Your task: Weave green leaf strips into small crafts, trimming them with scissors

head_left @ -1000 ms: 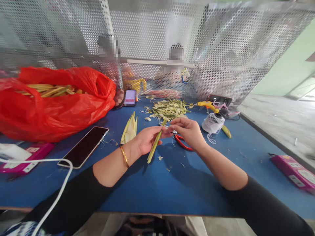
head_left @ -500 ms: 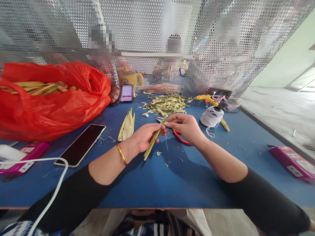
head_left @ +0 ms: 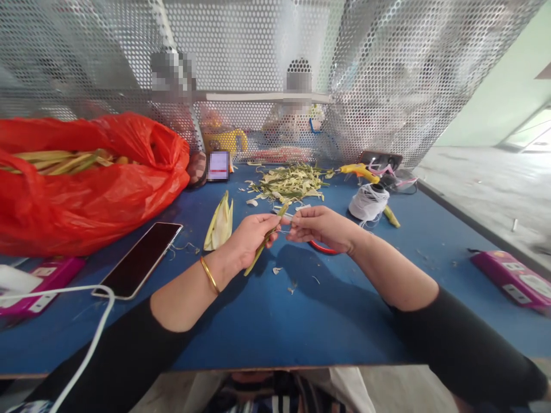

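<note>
Beyond right hand (head_left: 325, 226), leafy scraps (head_left: 289, 183)

One head-worn view, forward and down, close over the blue table (head_left: 275, 332)

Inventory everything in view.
Mesh: 1, silver, back
People: some, blurred, behind mesh
Table: 1, blue, centre
Bag: 1, red, left
Stems: several, yellowish, bagged
Phones: 2, black and lilac, left
Power strips: 2, purple, left, right
Cable: 1, white, left
Husk: 1, greenish, left
Scraps: many, greenish, centre
Spool: 1, white, right
Glue gun: 1, yellow, right
Tool: 1, red, centre
Held stalk: 1, green, centre
Left grip: 1, bare, around stalk
Right grip: 1, bare, beside stalk
</note>
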A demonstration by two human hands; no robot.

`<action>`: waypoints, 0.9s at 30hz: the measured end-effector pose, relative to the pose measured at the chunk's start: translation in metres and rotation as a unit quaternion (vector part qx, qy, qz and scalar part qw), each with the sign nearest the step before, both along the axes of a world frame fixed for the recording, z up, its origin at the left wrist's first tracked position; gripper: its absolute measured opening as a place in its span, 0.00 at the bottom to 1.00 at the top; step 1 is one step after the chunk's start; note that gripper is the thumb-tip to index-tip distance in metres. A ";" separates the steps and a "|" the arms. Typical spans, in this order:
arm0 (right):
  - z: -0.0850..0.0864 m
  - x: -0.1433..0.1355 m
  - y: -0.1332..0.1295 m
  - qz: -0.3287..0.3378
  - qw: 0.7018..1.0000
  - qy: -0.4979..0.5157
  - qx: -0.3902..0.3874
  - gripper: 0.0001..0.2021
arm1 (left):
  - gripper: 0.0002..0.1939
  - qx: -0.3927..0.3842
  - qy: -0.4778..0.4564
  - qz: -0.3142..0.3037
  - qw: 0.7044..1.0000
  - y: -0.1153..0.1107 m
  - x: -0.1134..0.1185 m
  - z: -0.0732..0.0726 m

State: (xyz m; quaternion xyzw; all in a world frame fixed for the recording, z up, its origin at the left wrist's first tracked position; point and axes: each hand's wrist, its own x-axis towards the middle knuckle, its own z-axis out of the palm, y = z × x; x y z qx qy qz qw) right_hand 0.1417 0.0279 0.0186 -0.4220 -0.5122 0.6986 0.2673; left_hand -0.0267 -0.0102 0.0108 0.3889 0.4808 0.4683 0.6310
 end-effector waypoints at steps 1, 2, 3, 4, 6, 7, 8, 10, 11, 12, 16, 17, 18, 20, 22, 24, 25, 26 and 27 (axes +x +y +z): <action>0.001 0.001 0.000 0.008 1.000 0.013 -0.018 0.05 | 0.08 0.009 -0.001 0.000 1.000 0.000 0.000 0.000; 0.001 0.002 0.001 0.016 0.999 0.025 -0.034 0.04 | 0.07 0.016 -0.001 0.000 1.000 0.000 0.000 0.000; 0.002 0.003 0.001 0.022 0.998 0.035 -0.046 0.03 | 0.07 0.022 -0.001 0.002 1.000 0.000 -0.001 0.000; 0.002 0.004 0.002 0.026 0.997 0.043 -0.055 0.03 | 0.06 0.027 -0.001 0.004 1.000 -0.001 -0.001 0.000; 0.002 0.005 0.004 0.026 0.996 0.058 -0.061 0.04 | 0.05 0.033 0.000 0.006 0.999 -0.001 -0.001 0.000; 0.001 0.005 0.005 0.022 0.996 0.066 -0.063 0.04 | 0.04 0.035 0.001 0.007 0.999 -0.001 -0.001 0.000; 0.001 0.005 0.005 0.016 0.995 0.074 -0.066 0.04 | 0.03 0.037 0.002 0.009 0.999 0.000 -0.001 0.000; 0.001 0.005 0.007 0.003 0.993 0.086 -0.079 0.05 | 0.03 0.039 -0.002 0.018 0.999 0.000 -0.001 0.000; 0.001 0.005 0.007 -0.003 0.992 0.090 -0.090 0.06 | 0.03 0.040 -0.007 0.025 0.999 0.001 -0.001 0.000; 0.001 0.005 0.008 -0.010 0.990 0.094 -0.101 0.07 | 0.03 0.042 -0.014 0.030 0.999 0.001 -0.002 0.000; 0.005 0.001 0.006 -0.043 0.984 0.111 -0.133 0.12 | 0.02 0.048 -0.036 0.039 0.997 0.003 -0.002 -0.001; 0.005 0.000 0.005 -0.049 0.982 0.115 -0.138 0.13 | 0.02 0.049 -0.036 0.040 0.997 0.003 -0.002 -0.002; 0.006 -0.001 0.005 -0.054 0.981 0.121 -0.144 0.13 | 0.02 0.050 -0.036 0.040 0.997 0.003 -0.002 -0.002; 0.006 -0.002 0.003 -0.058 0.977 0.133 -0.153 0.13 | 0.03 0.046 -0.030 0.042 0.998 0.003 -0.002 -0.003; 0.006 -0.001 0.003 -0.051 0.975 0.151 -0.152 0.12 | 0.04 0.038 -0.025 0.045 0.998 0.004 -0.002 -0.003; 0.006 0.001 0.004 -0.028 0.977 0.163 -0.137 0.11 | 0.04 0.033 -0.017 0.047 0.998 0.004 -0.002 -0.003; 0.006 0.002 0.004 -0.014 0.979 0.161 -0.125 0.11 | 0.04 0.032 -0.009 0.049 0.998 0.005 -0.002 -0.003; 0.006 0.003 0.004 -0.001 0.982 0.152 -0.108 0.10 | 0.04 0.034 0.003 0.051 0.998 0.005 -0.002 -0.004; 0.007 0.004 0.004 0.009 0.987 0.134 -0.084 0.09 | 0.04 0.039 0.019 0.054 0.998 0.005 -0.002 -0.004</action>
